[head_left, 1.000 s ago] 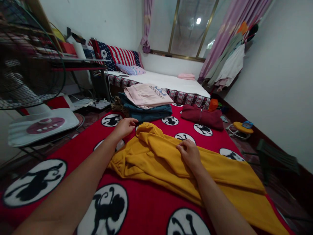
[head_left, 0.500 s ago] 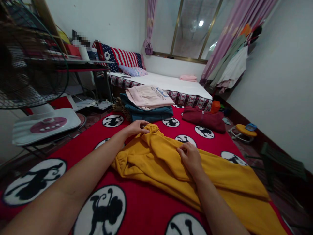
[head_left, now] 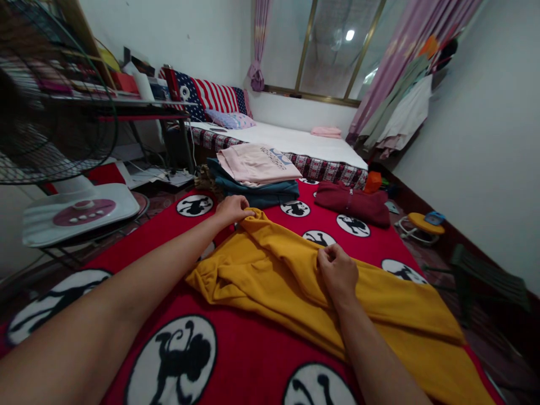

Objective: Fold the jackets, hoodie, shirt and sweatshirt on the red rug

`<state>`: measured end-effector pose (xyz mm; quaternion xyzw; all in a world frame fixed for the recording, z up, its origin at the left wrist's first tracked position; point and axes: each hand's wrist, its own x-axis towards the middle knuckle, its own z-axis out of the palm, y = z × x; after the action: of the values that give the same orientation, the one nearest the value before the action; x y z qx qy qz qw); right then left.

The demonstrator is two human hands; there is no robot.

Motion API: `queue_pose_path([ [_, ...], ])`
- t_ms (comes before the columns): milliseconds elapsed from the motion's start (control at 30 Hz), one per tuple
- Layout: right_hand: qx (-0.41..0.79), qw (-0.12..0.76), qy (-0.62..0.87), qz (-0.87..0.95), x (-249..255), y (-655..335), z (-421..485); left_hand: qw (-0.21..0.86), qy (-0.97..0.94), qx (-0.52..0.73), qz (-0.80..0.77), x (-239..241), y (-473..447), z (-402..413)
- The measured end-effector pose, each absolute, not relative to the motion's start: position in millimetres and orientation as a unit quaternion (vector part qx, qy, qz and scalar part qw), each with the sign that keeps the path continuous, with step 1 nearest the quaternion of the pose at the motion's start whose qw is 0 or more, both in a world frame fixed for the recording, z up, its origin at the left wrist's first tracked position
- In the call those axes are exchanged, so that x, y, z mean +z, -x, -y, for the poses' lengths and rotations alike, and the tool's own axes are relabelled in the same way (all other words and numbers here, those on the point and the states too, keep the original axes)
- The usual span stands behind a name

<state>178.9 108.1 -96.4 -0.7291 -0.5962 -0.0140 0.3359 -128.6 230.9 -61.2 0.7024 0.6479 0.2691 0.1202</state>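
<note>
Yellow trousers (head_left: pixel 291 281) lie stretched across the red blanket (head_left: pixel 248 360), their gathered cuffs toward the left. My left hand (head_left: pixel 233 210) pinches the far cuff at its edge, fingers closed on the cloth. Farther along the same leg, my right hand (head_left: pixel 337 273) is closed on a fold of the fabric, thumb and forefinger together. The near cuff lies loose and crumpled on the blanket, and the trousers' wide end runs out at the lower right.
Behind the trousers stands a stack of folded clothes (head_left: pixel 257 194) with a pink top (head_left: pixel 253 163) uppermost. A folded maroon garment (head_left: pixel 352 203) lies to its right. At the left is a fan (head_left: pixel 50 112); a green chair (head_left: pixel 485 275) and yellow stool (head_left: pixel 424 224) stand at the right.
My left hand has moved slightly up and left, drawing the far cuff with it. My right hand has shifted a little to the right along the leg, still gripping the cloth.
</note>
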Motion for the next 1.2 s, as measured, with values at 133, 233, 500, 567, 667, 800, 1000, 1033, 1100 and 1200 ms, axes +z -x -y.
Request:
queue_pose_path([
  [133,-0.028,0.293,0.714,0.635,-100,-182,-111,-0.021,-0.73,0.226,-0.645,-49,117,-210],
  [233,-0.023,0.303,0.693,0.654,-102,-181,-112,-0.03,-0.777,0.276,-0.565,-41,97,-187],
  [500,0.034,0.398,0.63,0.666,-99,-193,-112,0.13,-0.914,0.257,-0.284,-67,35,-118],
  [567,0.031,0.378,0.637,0.671,-96,-207,-108,0.141,-0.911,0.254,-0.294,-72,33,-113],
  [667,-0.01,0.273,0.674,0.686,-92,-237,-98,0.153,-0.886,0.245,-0.363,-72,41,-118],
  [800,-0.086,0.132,0.741,0.652,-85,-288,-77,0.06,-0.862,0.219,-0.454,-71,62,-135],
  [1000,-0.056,0.052,0.773,0.629,-74,-366,-50,-0.072,-0.81,0.201,-0.546,-72,83,-154],
  [1033,-0.035,0.053,0.77,0.635,-73,-374,-48,-0.072,-0.808,0.179,-0.556,-70,84,-158],
  [1100,-0.008,0.064,0.76,0.646,-73,-385,-45,-0.05,-0.805,0.126,-0.577,-65,84,-167],
  [1200,0.026,0.076,0.761,0.644,-70,-387,-42,0.0,-0.804,0.049,-0.593,-55,83,-183],
])
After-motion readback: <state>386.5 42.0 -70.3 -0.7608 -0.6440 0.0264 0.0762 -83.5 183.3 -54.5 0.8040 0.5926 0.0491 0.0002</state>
